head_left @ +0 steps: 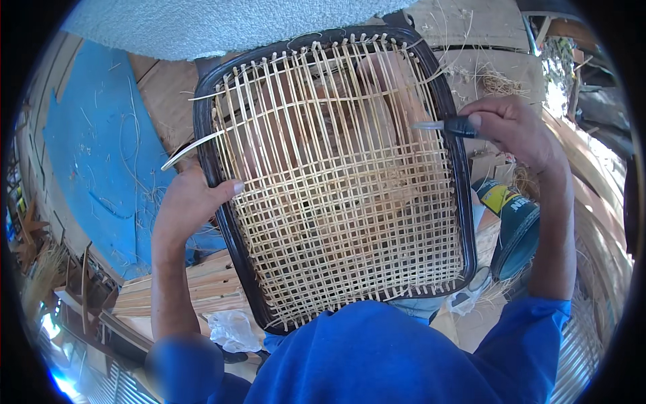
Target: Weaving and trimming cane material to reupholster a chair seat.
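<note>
A dark wooden frame [464, 202], like a chair's seat or back, lies across my lap with cane webbing [350, 222] strung inside it. The near half is a tight grid; toward the far end mostly lengthwise strands show, with a few crosswise ones. My left hand [192, 202] is closed round the frame's left side, its thumb on the webbing and its other fingers hidden below. A loose cane end [192, 149] sticks out just above that hand. In my right hand [508, 128] is a slim metal tool with a dark handle [461, 126], its tip pointing left over the strands.
A blue sheet [101, 155] with cane scraps covers the floor at left. Pale blue cloth [222, 30] hangs over the far edge. A dark green can [518, 232] with a yellow label lies under my right forearm. Clear plastic [232, 330] lies near my left elbow.
</note>
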Motion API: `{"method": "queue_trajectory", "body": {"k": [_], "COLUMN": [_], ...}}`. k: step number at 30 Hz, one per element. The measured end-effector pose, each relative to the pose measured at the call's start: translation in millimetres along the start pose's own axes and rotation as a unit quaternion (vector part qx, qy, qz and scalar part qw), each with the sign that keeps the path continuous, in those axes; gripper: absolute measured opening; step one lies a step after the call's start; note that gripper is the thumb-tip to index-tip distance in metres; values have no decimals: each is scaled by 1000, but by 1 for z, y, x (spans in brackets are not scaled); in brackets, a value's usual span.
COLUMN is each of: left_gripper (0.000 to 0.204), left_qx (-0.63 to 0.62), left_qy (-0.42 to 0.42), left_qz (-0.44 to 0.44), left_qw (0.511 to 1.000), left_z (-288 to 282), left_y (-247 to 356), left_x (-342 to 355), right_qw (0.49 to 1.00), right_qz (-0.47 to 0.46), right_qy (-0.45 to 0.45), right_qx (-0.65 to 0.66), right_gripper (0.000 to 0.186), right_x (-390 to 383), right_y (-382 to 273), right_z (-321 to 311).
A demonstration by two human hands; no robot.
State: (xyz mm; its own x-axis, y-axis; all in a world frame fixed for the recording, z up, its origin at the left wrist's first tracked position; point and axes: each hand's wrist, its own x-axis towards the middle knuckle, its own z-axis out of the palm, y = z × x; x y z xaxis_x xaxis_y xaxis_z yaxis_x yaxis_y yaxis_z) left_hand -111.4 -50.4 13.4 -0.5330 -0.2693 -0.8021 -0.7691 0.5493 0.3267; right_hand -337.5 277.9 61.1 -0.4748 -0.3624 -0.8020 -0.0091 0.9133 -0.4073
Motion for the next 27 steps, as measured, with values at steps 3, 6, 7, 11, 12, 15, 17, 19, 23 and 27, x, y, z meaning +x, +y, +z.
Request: {"method": "queue_trajectory", "body": {"k": [3,6,7,11,12,15,17,19,23,27], "left_gripper": [46,47,47,46,45,43,43,44,48,48], "left_qx": [24,24,24,28,45,42,28,11,52,52], "left_qy": [18,23,23,19,29,-5,2,1,11,19], "left_qz": [23,12,12,24,27,14,2,5,50,47], "left_qw": [999,999,999,999,998,999,1000,1000,997,997], "left_z": [0,1,1,0,0,-5,-4,-3,-4,-1], "left_y": [-1,-3,-4,-5,-4,12,13,11,7,1], "left_x": [-2,0,0,0,-2,-5,-7,-5,-6,-2], "right_qw": [1000,1000,999,1000,1000,996,986,984,969,980], "right_qz": [-4,-16,-2,-2,-6,-21,-86,-119,-106,-110], "right_qy": [22,7,38,8,5,60,39,31,89,12], "right_qx": [-5,-10,5,-29,-28,66,137,132,204,164], "right_gripper": [27,28,28,31,31,34,36,36,37,35], "right_x": [-1,-6,-7,-8,-8,-7,-5,4,17,39], "right_y": [6,3,3,5,7,10,6,0,-27,-33], "right_z": [-1,1,2,2,1,3,11,22,46,73]}}
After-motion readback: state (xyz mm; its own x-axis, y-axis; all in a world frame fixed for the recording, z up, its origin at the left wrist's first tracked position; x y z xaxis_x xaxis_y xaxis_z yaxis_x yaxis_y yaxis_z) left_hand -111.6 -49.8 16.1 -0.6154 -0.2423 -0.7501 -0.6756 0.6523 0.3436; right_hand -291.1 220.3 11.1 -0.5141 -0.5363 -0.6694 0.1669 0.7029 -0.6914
